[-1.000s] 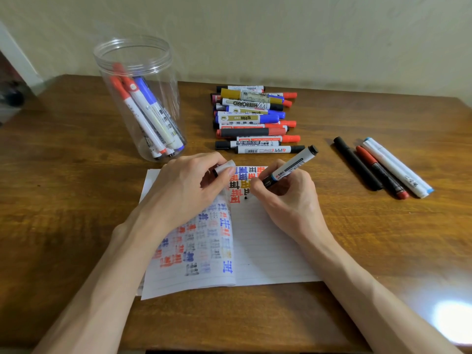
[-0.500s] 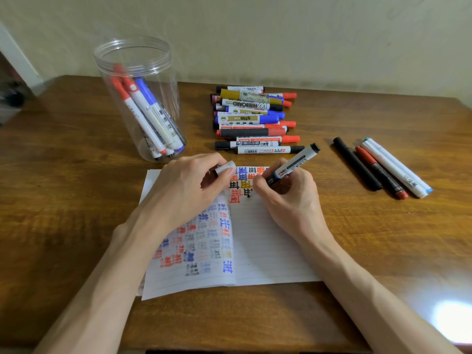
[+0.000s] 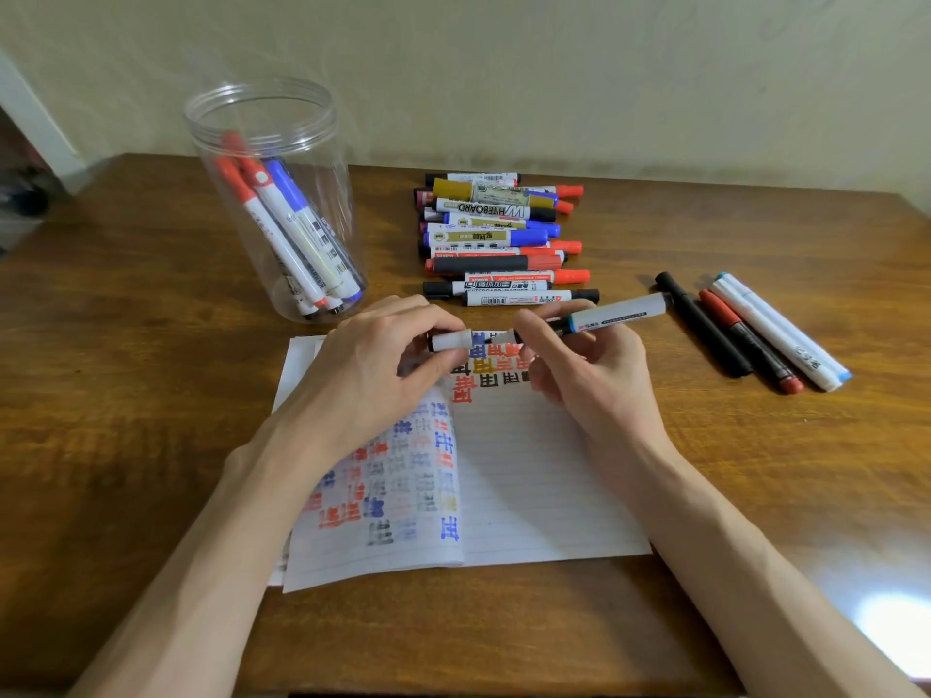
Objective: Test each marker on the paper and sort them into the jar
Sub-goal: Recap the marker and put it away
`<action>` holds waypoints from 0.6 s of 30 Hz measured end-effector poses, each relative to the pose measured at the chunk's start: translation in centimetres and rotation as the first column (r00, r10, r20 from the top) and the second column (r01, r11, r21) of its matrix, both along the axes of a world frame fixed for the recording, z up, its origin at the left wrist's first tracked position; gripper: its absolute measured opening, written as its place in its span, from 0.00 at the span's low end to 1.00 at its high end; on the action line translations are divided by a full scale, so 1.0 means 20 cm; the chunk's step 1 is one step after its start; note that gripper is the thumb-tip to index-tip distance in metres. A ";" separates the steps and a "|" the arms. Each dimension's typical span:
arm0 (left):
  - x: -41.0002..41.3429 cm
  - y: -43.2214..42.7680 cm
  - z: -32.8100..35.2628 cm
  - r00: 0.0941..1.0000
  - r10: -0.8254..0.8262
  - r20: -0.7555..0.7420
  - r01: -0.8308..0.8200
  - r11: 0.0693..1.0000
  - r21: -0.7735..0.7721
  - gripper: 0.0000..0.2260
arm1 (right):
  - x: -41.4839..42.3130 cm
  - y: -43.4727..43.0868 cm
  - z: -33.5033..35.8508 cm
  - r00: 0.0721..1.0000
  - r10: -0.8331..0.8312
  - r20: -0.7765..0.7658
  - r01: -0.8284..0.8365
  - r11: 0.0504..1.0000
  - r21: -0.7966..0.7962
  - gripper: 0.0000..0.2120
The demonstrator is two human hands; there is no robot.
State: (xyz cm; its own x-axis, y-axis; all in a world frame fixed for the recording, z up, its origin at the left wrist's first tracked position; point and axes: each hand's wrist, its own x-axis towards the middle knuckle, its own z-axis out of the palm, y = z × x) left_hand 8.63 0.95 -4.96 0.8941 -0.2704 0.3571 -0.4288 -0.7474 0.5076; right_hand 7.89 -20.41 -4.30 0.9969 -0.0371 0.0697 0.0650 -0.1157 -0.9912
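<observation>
My right hand (image 3: 589, 375) holds a white marker (image 3: 614, 313) level above the top of the lined paper (image 3: 524, 476), its black tip pointing left. My left hand (image 3: 373, 375) pinches the marker's white cap (image 3: 451, 341) just left of the tip, the two nearly touching. The paper carries several red, blue, black and yellow test marks. A clear plastic jar (image 3: 274, 193) stands at the back left with several markers leaning inside. A pile of markers (image 3: 499, 239) lies behind the paper.
Several markers (image 3: 750, 330), black, red and white, lie in a separate row on the wooden table (image 3: 126, 395) at the right. A wall runs close behind the table. A bright light patch glares at the table's front right.
My right hand lifted the marker off the paper and turned it level, tip toward the cap. My left hand brought the cap up to meet the tip.
</observation>
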 end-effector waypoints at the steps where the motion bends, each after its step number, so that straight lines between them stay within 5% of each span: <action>1: 0.00 0.00 0.00 1.000 -0.003 -0.003 0.003 1.000 -0.007 0.10 | 0.00 -0.01 0.00 1.000 0.008 -0.006 -0.008 1.000 0.025 0.15; 15: -0.02 -0.01 0.01 0.998 -0.056 0.021 0.057 0.996 -0.074 0.12 | 0.01 -0.02 -0.02 0.972 0.228 0.049 -0.232 0.967 0.102 0.11; 18: -0.01 0.00 0.01 0.997 -0.037 0.066 0.042 0.996 -0.074 0.14 | 0.01 -0.01 -0.01 0.968 0.247 -0.032 -0.233 0.944 0.236 0.14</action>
State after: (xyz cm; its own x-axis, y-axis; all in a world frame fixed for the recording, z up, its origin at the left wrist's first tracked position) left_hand 8.40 0.98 -4.73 0.8579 -0.2752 0.4340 -0.4906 -0.6897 0.5325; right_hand 8.17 -20.69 -4.47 0.9802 0.1960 0.0266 0.0018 0.1257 -0.9921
